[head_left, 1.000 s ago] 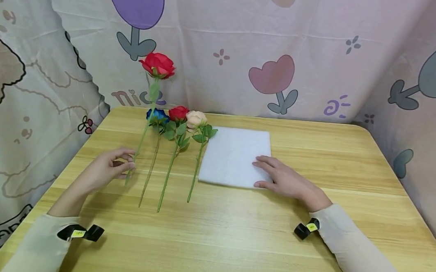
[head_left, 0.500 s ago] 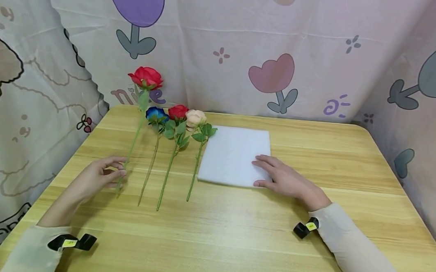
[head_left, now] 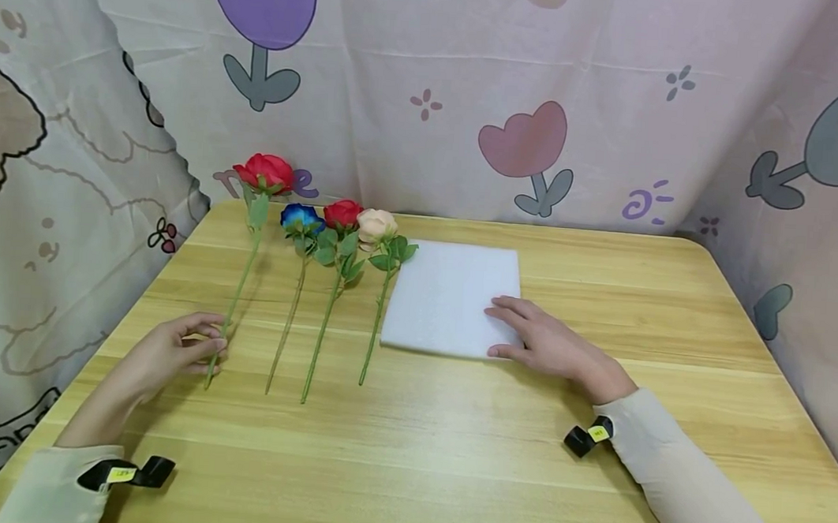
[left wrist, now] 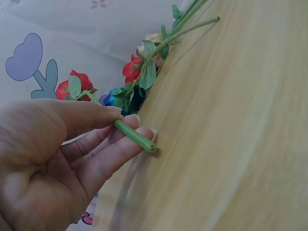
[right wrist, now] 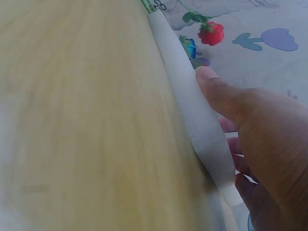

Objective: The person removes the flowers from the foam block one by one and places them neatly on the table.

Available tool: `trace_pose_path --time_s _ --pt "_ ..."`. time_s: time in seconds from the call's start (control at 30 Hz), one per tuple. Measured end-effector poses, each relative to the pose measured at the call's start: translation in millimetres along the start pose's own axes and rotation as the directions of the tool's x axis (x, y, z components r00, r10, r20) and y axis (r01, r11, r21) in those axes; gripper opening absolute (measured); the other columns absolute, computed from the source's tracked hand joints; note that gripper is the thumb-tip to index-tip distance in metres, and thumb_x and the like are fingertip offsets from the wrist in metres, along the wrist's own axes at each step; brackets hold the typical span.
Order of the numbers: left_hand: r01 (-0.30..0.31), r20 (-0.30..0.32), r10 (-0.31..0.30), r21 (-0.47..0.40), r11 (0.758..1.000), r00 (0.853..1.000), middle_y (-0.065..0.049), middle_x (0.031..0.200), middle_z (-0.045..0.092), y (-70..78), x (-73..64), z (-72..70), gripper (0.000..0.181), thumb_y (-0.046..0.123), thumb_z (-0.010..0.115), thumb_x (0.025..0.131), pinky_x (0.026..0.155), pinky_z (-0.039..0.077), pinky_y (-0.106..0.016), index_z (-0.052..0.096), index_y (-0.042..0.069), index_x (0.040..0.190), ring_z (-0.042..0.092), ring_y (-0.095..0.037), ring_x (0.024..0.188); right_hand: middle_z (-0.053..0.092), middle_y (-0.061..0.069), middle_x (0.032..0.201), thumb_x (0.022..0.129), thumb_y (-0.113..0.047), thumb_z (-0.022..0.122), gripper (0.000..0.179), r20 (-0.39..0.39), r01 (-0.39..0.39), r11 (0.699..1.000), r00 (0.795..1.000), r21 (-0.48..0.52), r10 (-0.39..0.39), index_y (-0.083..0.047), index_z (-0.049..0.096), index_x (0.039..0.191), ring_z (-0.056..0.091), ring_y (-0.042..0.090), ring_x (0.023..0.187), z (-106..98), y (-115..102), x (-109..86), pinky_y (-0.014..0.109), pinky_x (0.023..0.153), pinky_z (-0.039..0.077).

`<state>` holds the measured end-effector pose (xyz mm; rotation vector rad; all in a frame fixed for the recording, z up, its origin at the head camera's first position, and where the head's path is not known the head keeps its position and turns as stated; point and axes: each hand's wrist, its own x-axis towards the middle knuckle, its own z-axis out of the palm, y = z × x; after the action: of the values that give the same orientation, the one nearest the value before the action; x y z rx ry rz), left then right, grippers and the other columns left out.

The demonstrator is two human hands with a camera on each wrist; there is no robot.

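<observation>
My left hand [head_left: 172, 351] pinches the lower green stem of a red artificial rose [head_left: 265, 174] between thumb and fingers. The bloom leans up toward the back left of the table. In the left wrist view the cut end of its stem [left wrist: 137, 137] sticks out past the fingertips, close over the tabletop. My right hand [head_left: 553, 341] rests with spread, relaxed fingers on the right side of a white foam sheet [head_left: 453, 295]. Seen from the right wrist, the thumb [right wrist: 207, 74] lies along the sheet's near edge.
Right of the held rose, a blue rose [head_left: 302, 219], another red rose [head_left: 342, 216] and a cream rose [head_left: 376, 229] lie side by side, stems toward me. The cream rose's leaves reach the foam sheet. A printed curtain [head_left: 402, 39] hangs behind the wooden table [head_left: 409, 458].
My left hand has moved left and toward me with the red rose, and its bloom has come down closer to the table. The right hand and foam sheet have stayed put.
</observation>
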<state>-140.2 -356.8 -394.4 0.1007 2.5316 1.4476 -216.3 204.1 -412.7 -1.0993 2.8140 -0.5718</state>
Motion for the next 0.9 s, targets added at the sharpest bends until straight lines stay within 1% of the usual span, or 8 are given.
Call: trace_pose_path --time_s 0.27,0.5,0.67,0.9 --pt "0.025 -0.013 -0.025 -0.015 1.0 1.0 -0.024 0.109 0.05 -5.4 -0.2 -1.1 0.051 0.006 0.053 0.101 0.074 0.06 -0.033 0.03 -0.014 0.142 0.066 -0.014 0.084 0.032 0.01 0.155 0.093 -0.06 0.054 0.074 -0.005 0.004 1.0 1.0 0.0 -0.004 -0.012 0.042 0.148 0.029 0.029 0.142 -1 0 0.4 0.047 0.114 0.029" --pt "0.045 -0.018 -0.045 -0.015 0.999 0.999 -0.026 0.112 0.051 -9.4 -3.3 2.6 0.051 0.01 0.051 0.103 0.076 0.059 -0.033 0.029 -0.015 0.143 0.065 -0.01 0.088 0.032 0.009 0.155 0.093 -0.061 0.053 0.075 0.003 0.009 1.0 1.0 -0.007 -0.009 -0.012 0.041 0.149 0.029 0.029 0.142 0 1 1.3 0.047 0.114 0.029" --pt "0.063 -0.017 -0.064 -0.027 0.998 0.998 -0.028 0.116 0.05 -9.8 -2.0 6.2 0.053 0.01 0.05 0.104 0.077 0.059 -0.032 0.028 -0.016 0.144 0.065 -0.01 0.089 0.032 0.01 0.155 0.094 -0.058 0.055 0.073 0.003 0.009 1.0 1.0 -0.005 -0.009 -0.011 0.042 0.148 0.029 0.029 0.142 -1 1 1.1 0.047 0.114 0.029" --pt "0.095 -0.026 -0.095 0.011 0.995 0.995 -0.028 0.116 0.054 -6.7 -0.9 11.1 0.052 0.012 0.049 0.104 0.077 0.059 -0.03 0.03 -0.016 0.143 0.066 -0.011 0.087 0.033 0.011 0.154 0.094 -0.057 0.056 0.073 0.004 0.008 1.0 1.0 0.002 -0.008 -0.01 0.042 0.148 0.03 0.029 0.141 -1 1 0.1 0.047 0.114 0.029"
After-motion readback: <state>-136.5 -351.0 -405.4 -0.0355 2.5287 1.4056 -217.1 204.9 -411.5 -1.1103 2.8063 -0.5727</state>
